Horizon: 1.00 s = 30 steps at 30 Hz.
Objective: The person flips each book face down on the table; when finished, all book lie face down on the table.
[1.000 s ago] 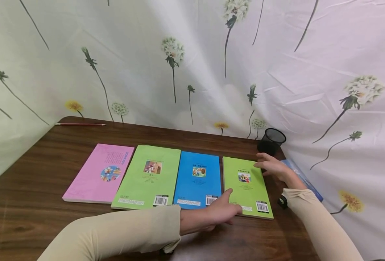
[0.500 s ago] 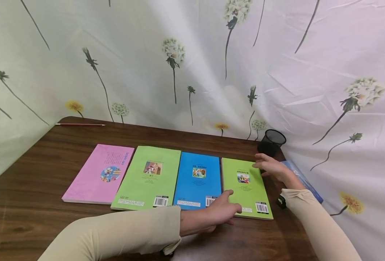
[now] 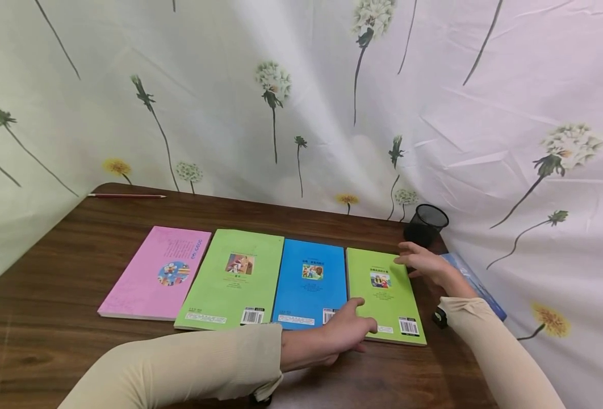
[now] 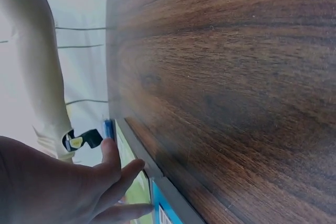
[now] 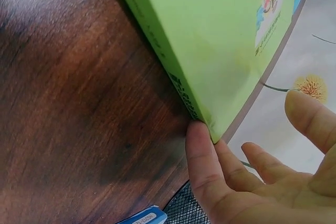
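Four books would be a row here: several lie back-cover up, side by side: a pink book [image 3: 150, 284], a large green book [image 3: 230, 298], a blue book [image 3: 309, 301] and a smaller green book [image 3: 385, 309] at the right end. My left hand [image 3: 346, 330] is at the near left corner of the smaller green book, fingers extended and spread, overlapping the blue book's corner. At its far right corner is my right hand [image 3: 426, 264]. In the right wrist view, fingertips of the right hand [image 5: 247, 187] touch the corner of the smaller green book [image 5: 210, 51], thumb held apart.
A black mesh cup [image 3: 420, 232] stands at the back right of the wooden table [image 3: 36, 341]. Beside the right forearm lies a flat blue item [image 3: 477, 287]. A pencil [image 3: 128, 196] rests along the back left edge. A dandelion-print curtain [image 3: 204, 113] hangs behind.
The smaller green book has slid slightly left, narrowing the gap to the blue book. My right hand has shifted a little left with it; the left hand has hardly moved.
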### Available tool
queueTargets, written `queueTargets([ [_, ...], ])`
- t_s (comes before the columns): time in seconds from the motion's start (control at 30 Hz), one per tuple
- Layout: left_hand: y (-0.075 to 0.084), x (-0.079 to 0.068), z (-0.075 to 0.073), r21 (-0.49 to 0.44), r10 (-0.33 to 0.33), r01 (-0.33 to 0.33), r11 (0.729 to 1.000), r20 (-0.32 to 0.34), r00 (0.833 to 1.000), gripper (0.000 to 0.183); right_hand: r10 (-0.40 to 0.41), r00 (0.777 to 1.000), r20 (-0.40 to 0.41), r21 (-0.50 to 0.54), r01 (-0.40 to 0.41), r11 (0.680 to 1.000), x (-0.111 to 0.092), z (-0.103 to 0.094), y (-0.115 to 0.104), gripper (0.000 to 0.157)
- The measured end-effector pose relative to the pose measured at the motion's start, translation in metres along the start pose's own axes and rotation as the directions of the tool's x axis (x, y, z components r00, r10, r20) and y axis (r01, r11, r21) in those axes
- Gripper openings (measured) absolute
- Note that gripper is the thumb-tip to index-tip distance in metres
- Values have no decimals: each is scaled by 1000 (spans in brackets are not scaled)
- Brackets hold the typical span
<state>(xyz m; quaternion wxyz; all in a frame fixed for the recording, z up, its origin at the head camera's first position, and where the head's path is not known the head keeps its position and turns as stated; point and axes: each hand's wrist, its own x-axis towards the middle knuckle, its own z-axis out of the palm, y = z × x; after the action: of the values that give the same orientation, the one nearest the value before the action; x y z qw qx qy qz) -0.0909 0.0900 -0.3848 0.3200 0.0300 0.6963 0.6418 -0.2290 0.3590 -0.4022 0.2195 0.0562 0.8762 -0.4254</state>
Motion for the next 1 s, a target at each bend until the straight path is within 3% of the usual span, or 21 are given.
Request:
queueTargets([
  [1.0,1,-6,-2,-18,-1,1,1000,8,1000,68,5,1000,-2,-8,-6,1000,0,4,-3,70],
])
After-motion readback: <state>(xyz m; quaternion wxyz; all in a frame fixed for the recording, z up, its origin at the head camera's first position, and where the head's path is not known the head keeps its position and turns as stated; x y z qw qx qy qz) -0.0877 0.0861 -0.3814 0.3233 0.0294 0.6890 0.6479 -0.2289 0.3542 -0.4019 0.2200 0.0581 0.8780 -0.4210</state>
